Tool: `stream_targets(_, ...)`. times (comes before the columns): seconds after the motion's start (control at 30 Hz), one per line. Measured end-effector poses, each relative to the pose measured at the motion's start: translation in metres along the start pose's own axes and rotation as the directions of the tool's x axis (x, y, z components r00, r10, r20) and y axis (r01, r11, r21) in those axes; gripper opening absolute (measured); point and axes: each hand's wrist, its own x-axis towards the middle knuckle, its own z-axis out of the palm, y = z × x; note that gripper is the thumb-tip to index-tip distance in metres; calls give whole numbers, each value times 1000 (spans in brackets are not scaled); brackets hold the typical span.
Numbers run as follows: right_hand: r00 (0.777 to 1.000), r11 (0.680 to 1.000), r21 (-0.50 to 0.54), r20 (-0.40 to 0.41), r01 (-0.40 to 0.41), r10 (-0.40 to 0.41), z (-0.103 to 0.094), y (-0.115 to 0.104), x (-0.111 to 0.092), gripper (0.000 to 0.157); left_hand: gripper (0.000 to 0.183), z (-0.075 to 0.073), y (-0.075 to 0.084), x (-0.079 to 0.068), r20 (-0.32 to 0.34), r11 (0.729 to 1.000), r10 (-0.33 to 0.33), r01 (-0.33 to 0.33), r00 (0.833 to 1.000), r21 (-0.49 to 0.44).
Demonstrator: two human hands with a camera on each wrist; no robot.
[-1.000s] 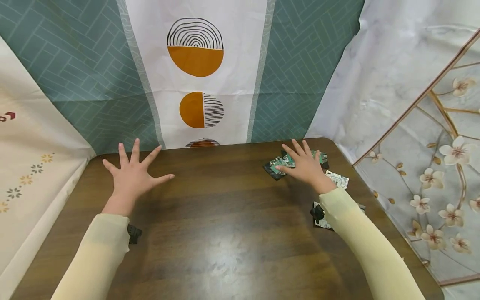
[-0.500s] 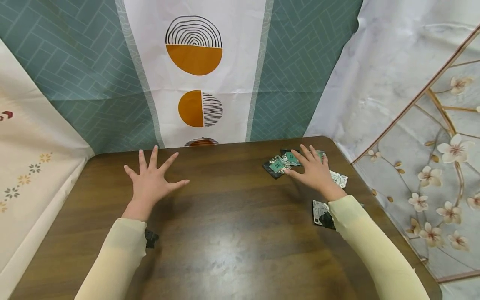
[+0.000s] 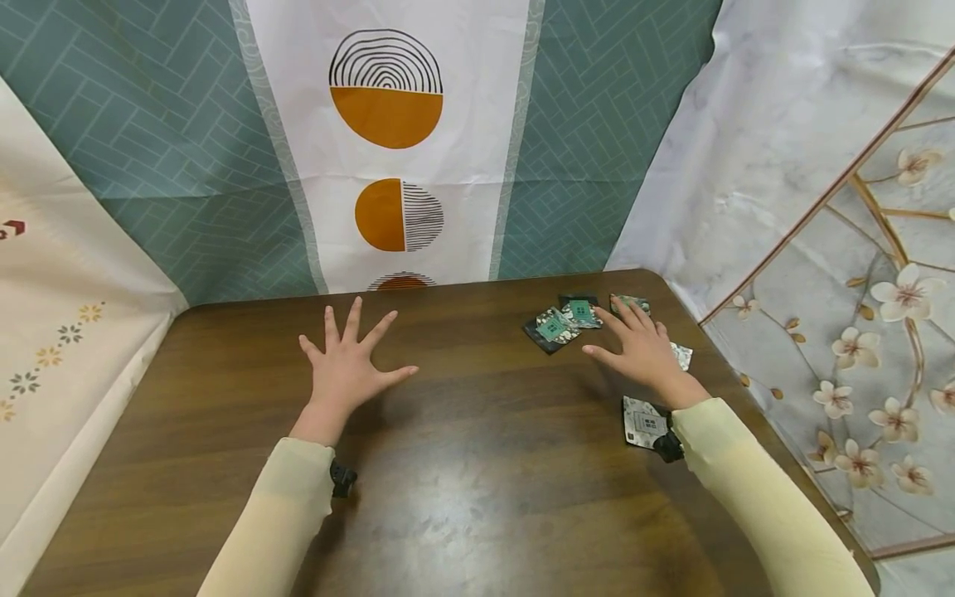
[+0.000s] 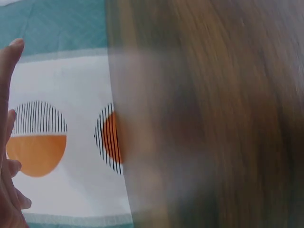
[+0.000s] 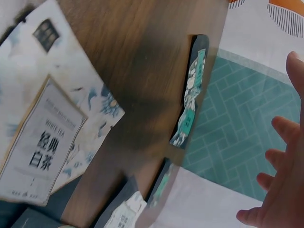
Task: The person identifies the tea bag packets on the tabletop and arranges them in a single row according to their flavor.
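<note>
My left hand (image 3: 343, 377) hangs over the middle-left of the table with its fingers spread and nothing held. In the left wrist view only part of that hand (image 4: 8, 142) shows at the left edge. My right hand (image 3: 643, 352), fingers spread as well, is over the right side near the tea packets and holds none. Two green-and-black packets (image 3: 552, 329) overlap just beyond its thumb, and another green packet (image 3: 632, 303) lies past its fingertips. A white packet (image 3: 682, 356) is partly covered by the hand. Near the right wrist lies a white tea packet (image 5: 52, 123) printed "WHITE TEA".
The dark wooden table (image 3: 462, 464) reaches back to a hanging teal and white cloth (image 3: 582, 166). A pale cloth (image 3: 52, 332) borders the left side, and a flowered cloth (image 3: 858, 373) borders the right. A dark device (image 3: 341, 479) is strapped at the left wrist.
My left hand has moved right across the table, fingers still spread. My right hand has shifted slightly right and toward me, uncovering more of the green packets. The packets stay put.
</note>
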Motion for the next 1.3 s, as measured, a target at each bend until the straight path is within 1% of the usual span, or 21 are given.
stream_targets(0.2,999,1000,0,42,-30,30,-5,12,-7,84,97,9,21,3,16,999,26,-26,1000,-20)
stream_targets(0.4,998,1000,0,58,-22,22,-11,25,-13,83,97,18,39,7,39,998,50,-49,998,-40)
stream_targets(0.6,997,1000,6,76,-17,17,-16,34,-22,83,97,23,57,7,60,995,81,-78,995,-55)
stream_targets(0.83,997,1000,8,82,-17,16,-17,45,-32,82,97,31,81,8,58,991,127,-125,990,-40)
stream_targets(0.97,996,1000,2,83,-18,18,-13,54,-39,82,96,36,96,7,63,986,161,-158,985,-51)
stream_targets(1.2,997,999,33,73,-22,19,-10,68,-54,80,94,47,126,9,79,974,221,-216,972,-70)
stream_targets(1.3,997,999,37,77,-21,18,-8,72,-62,79,94,53,141,10,112,967,249,-240,962,-86)
